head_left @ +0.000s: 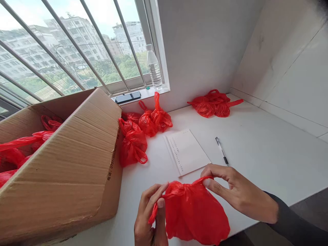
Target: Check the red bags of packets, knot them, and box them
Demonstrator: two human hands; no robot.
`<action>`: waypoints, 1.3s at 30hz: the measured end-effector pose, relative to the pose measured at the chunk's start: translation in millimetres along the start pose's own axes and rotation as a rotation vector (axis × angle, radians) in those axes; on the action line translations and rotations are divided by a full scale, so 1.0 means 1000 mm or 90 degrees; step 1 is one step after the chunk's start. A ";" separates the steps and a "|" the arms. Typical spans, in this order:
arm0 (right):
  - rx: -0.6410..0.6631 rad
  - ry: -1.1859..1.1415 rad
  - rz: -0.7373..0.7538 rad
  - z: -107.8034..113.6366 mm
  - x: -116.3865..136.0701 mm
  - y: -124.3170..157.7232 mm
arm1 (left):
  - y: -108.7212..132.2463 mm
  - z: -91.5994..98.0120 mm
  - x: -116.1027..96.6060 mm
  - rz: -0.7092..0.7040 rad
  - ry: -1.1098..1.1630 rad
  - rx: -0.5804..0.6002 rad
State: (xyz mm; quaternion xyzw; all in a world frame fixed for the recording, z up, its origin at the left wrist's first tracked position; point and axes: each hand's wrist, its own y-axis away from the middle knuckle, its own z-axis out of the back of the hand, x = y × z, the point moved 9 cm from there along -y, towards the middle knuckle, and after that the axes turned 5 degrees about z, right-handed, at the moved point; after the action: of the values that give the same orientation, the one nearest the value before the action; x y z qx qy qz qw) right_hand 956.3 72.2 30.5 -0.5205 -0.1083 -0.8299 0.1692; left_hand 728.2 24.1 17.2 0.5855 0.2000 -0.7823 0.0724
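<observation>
A red plastic bag [197, 215], gathered into a knot at its top, hangs between my hands at the near edge of the white table. My left hand [152, 215] pinches the bag's left handle between thumb and fingers, and a loop of it hangs beside the palm. The right handle is pinched between the thumb and fingers of my right hand [233, 191]. Just beyond the bag lie a white notepad [188, 152] with writing and a pen [222, 151].
A cardboard box [69, 167] holding red bags stands at the left. Several tied red bags [133, 143] sit beside it, and more red bags [214, 104] lie against the wall. A phone [128, 97] and a water bottle [154, 70] are on the windowsill.
</observation>
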 end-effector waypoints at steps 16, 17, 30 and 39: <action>0.044 -0.087 0.020 -0.044 -0.041 -0.022 | -0.012 -0.014 0.077 0.198 0.219 -0.049; 0.042 -0.097 0.052 -0.055 -0.039 -0.028 | -0.012 -0.024 0.079 0.210 0.189 -0.026; -0.116 0.318 0.297 -0.160 -0.063 -0.030 | -0.018 -0.050 0.120 0.096 -0.112 0.083; -0.117 0.418 0.286 -0.172 -0.072 -0.033 | -0.014 -0.054 0.123 0.100 -0.105 0.095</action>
State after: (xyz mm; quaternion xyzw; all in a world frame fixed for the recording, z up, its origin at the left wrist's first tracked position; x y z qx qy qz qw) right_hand 830.1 53.6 -108.9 -0.2517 0.1421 -0.9007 0.3244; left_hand 733.9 72.7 -108.4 0.5365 0.0880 -0.8326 0.1058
